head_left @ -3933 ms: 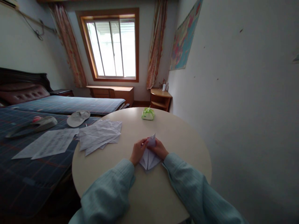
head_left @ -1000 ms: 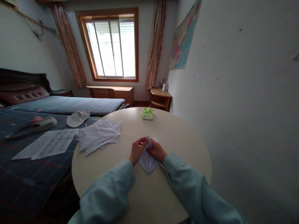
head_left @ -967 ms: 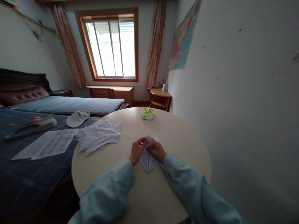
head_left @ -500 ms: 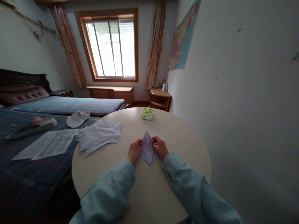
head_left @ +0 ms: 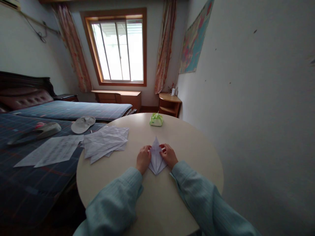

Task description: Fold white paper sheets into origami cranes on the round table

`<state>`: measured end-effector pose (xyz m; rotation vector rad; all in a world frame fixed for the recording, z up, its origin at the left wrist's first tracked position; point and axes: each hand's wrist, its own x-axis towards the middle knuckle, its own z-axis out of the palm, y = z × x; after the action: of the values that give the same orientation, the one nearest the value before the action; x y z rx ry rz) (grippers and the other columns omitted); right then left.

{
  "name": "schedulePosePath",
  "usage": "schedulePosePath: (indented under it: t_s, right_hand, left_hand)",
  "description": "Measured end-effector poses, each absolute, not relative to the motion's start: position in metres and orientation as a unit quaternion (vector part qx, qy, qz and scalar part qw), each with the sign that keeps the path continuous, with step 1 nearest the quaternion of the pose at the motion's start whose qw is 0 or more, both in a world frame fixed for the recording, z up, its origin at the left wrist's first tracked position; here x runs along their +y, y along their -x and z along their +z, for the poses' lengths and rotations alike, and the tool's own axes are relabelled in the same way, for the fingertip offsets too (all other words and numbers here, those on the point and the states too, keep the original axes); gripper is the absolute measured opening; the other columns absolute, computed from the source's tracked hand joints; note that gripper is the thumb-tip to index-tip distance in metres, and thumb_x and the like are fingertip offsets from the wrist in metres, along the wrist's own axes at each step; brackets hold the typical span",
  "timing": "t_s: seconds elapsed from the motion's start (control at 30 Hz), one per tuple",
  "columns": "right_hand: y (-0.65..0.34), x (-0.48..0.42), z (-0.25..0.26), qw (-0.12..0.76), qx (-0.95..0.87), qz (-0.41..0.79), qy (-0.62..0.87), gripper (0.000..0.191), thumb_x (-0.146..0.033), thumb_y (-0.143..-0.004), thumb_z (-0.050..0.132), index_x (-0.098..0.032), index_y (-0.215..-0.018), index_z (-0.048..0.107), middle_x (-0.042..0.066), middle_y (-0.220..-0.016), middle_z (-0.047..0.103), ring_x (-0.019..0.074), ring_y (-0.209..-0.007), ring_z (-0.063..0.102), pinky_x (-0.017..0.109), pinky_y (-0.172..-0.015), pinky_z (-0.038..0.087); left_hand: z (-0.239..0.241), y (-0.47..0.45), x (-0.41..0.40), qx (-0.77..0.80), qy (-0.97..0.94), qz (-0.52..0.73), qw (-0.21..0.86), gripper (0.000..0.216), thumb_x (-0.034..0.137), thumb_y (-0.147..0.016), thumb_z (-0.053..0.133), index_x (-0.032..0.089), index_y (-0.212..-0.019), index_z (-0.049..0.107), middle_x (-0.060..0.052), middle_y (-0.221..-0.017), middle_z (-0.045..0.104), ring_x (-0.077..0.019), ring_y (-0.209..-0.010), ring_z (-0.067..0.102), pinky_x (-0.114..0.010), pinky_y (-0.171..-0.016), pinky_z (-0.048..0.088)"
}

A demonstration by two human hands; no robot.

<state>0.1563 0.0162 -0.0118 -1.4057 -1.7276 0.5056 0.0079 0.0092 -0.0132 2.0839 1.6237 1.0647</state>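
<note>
On the surface (head_left: 192, 164), folded paper (head_left: 156, 157) is sitting between curled fingers (head_left: 165, 147), whether gripping I can't tell; forearms (head_left: 118, 195) are slanting inward.

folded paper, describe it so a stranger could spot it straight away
Find the round pale table. Near its middle, the folded paper sits between the left hand and right hand. Its narrow pointed shape sets it apart from the broad creased sheets farther left.

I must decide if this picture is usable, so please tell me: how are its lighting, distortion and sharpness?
Head view: window glass mostly washed out to white, lower left corner nearly black; same head view: window frame and wall map look slanted; creases in the folded paper readable, though slightly soft.
</note>
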Motion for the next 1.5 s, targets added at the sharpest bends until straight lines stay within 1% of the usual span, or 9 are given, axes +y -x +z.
schedulePosePath:
  t_s: [0.13, 0.23, 0.47, 0.67, 0.9, 1.1, 1.2, 1.33, 1.5]
  right_hand:
    - [-0.1573, 0.0154, -0.0113, 0.398, -0.708, 0.178, 0.556, 0.023, -0.006, -0.065, 0.048, -0.016, -0.084, 0.057, 0.004, -0.087, 0.054, 0.0117, -0.074, 0.053, 0.029, -0.074, 0.046]
    - [-0.1576, 0.0144, -0.0098, 0.388, -0.711, 0.174, 0.561, 0.023, -0.005, -0.065, 0.049, -0.016, -0.083, 0.058, 0.003, -0.087, 0.055, 0.0119, -0.076, 0.053, 0.029, -0.076, 0.045]
    - [-0.1574, 0.0122, -0.0059, 0.371, -0.715, 0.164, 0.570, 0.021, -0.006, -0.065, 0.050, -0.017, -0.081, 0.059, 0.003, -0.084, 0.056, 0.0121, -0.076, 0.053, 0.028, -0.076, 0.044]
    - [-0.1582, 0.0120, -0.0047, 0.360, -0.722, 0.162, 0.568, 0.019, -0.008, -0.067, 0.050, -0.017, -0.081, 0.059, 0.003, -0.086, 0.058, 0.0114, -0.074, 0.055, 0.026, -0.074, 0.044]
    - [-0.1589, 0.0133, -0.0069, 0.349, -0.721, 0.157, 0.578, 0.019, -0.012, -0.068, 0.051, -0.017, -0.083, 0.061, 0.004, -0.083, 0.063, 0.0137, -0.074, 0.057, 0.027, -0.074, 0.044]
    - [-0.1580, 0.0112, -0.0053, 0.332, -0.734, 0.131, 0.578, 0.018, -0.017, -0.069, 0.054, -0.021, -0.084, 0.064, 0.003, -0.083, 0.066, 0.0157, -0.079, 0.058, 0.028, -0.076, 0.043]
    - [-0.1574, 0.0097, -0.0031, 0.321, -0.742, 0.125, 0.574, 0.017, -0.020, -0.071, 0.055, -0.021, -0.085, 0.064, 0.003, -0.086, 0.066, 0.0165, -0.081, 0.057, 0.028, -0.076, 0.043]
    - [-0.1571, 0.0095, -0.0024, 0.309, -0.747, 0.125, 0.575, 0.018, -0.016, -0.072, 0.053, -0.021, -0.086, 0.064, 0.003, -0.089, 0.067, 0.0172, -0.085, 0.057, 0.029, -0.079, 0.042]
    - [-0.1576, 0.0116, -0.0050, 0.312, -0.749, 0.132, 0.570, 0.020, -0.014, -0.076, 0.049, -0.022, -0.086, 0.064, 0.002, -0.099, 0.066, 0.0173, -0.090, 0.056, 0.030, -0.084, 0.041]
  left_hand:
    - [-0.0103, -0.0076, 0.0068, 0.571, -0.736, 0.337, 0.138, 0.025, 0.009, -0.076, 0.041, 0.016, -0.095, 0.056, -0.007, -0.096, 0.058, -0.0148, -0.090, 0.053, -0.026, -0.083, 0.040]
    - [-0.0092, -0.0075, 0.0059, 0.569, -0.741, 0.329, 0.137, 0.026, 0.009, -0.076, 0.041, 0.017, -0.096, 0.056, -0.006, -0.097, 0.058, -0.0152, -0.092, 0.053, -0.026, -0.085, 0.039]
    - [-0.0089, -0.0073, 0.0054, 0.575, -0.740, 0.321, 0.138, 0.027, 0.010, -0.076, 0.041, 0.019, -0.094, 0.059, -0.006, -0.098, 0.058, -0.0159, -0.094, 0.051, -0.026, -0.085, 0.039]
    - [-0.0098, -0.0077, 0.0051, 0.574, -0.741, 0.322, 0.133, 0.027, 0.010, -0.076, 0.041, 0.018, -0.093, 0.060, -0.007, -0.096, 0.058, -0.0167, -0.094, 0.051, -0.027, -0.086, 0.038]
    - [-0.0104, -0.0079, 0.0063, 0.577, -0.735, 0.325, 0.144, 0.029, 0.009, -0.076, 0.041, 0.019, -0.094, 0.061, -0.006, -0.098, 0.057, -0.0159, -0.095, 0.051, -0.026, -0.087, 0.039]
    - [-0.0094, -0.0078, 0.0058, 0.586, -0.731, 0.323, 0.134, 0.030, 0.010, -0.076, 0.041, 0.017, -0.096, 0.062, -0.007, -0.098, 0.058, -0.0172, -0.096, 0.051, -0.027, -0.088, 0.038]
    - [-0.0089, -0.0082, 0.0058, 0.594, -0.728, 0.317, 0.128, 0.029, 0.011, -0.077, 0.041, 0.016, -0.097, 0.062, -0.008, -0.098, 0.059, -0.0180, -0.096, 0.051, -0.027, -0.088, 0.038]
    - [-0.0093, -0.0085, 0.0064, 0.592, -0.734, 0.310, 0.121, 0.030, 0.013, -0.076, 0.043, 0.015, -0.100, 0.062, -0.008, -0.100, 0.059, -0.0187, -0.097, 0.050, -0.028, -0.089, 0.038]
    - [-0.0107, -0.0081, 0.0072, 0.589, -0.736, 0.310, 0.123, 0.032, 0.012, -0.077, 0.043, 0.017, -0.103, 0.061, -0.008, -0.103, 0.059, -0.0183, -0.099, 0.049, -0.027, -0.089, 0.038]
